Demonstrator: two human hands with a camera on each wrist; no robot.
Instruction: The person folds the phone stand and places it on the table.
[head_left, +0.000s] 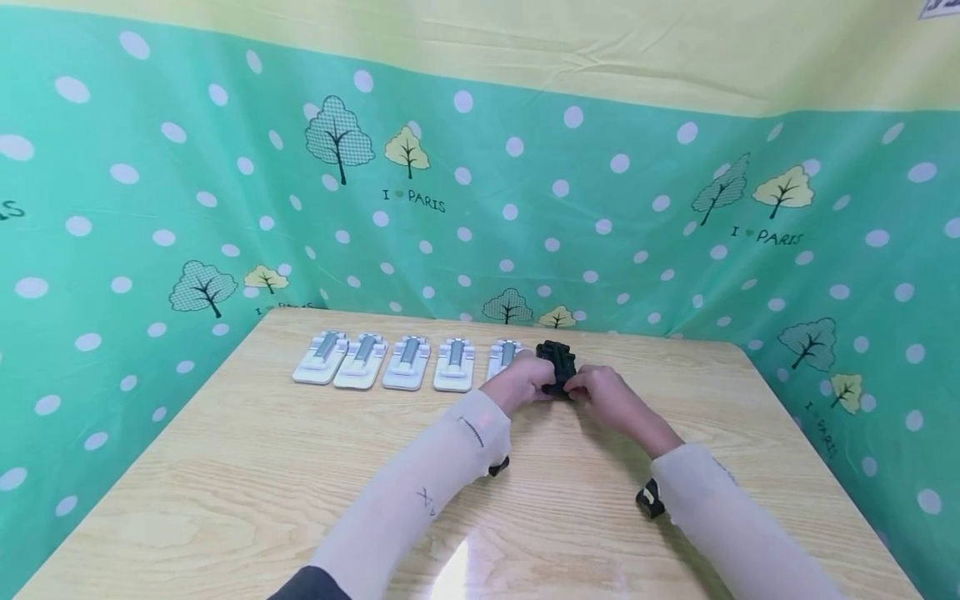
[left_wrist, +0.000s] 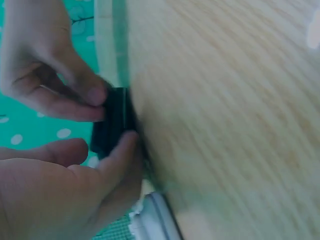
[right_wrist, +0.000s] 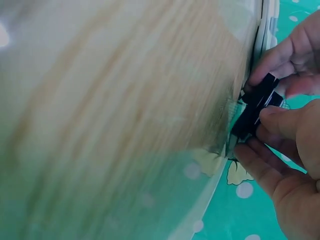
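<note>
A black folded phone stand (head_left: 557, 367) is at the right end of a row of white phone stands (head_left: 453, 364) near the table's back edge. My left hand (head_left: 521, 379) holds its left side, partly covering the nearest white stand (head_left: 498, 357). My right hand (head_left: 606, 395) pinches its lower right side between thumb and fingers. In the right wrist view, the black stand (right_wrist: 255, 107) lies between both hands, low over the table edge. The left wrist view shows the black stand (left_wrist: 114, 120) with fingers of both hands on it; its underside is hidden.
The wooden table (head_left: 315, 483) spreads toward me in front of the row. A green dotted cloth (head_left: 480, 225) hangs just behind the back edge and along both sides. Black straps (head_left: 650, 500) show at the wrists.
</note>
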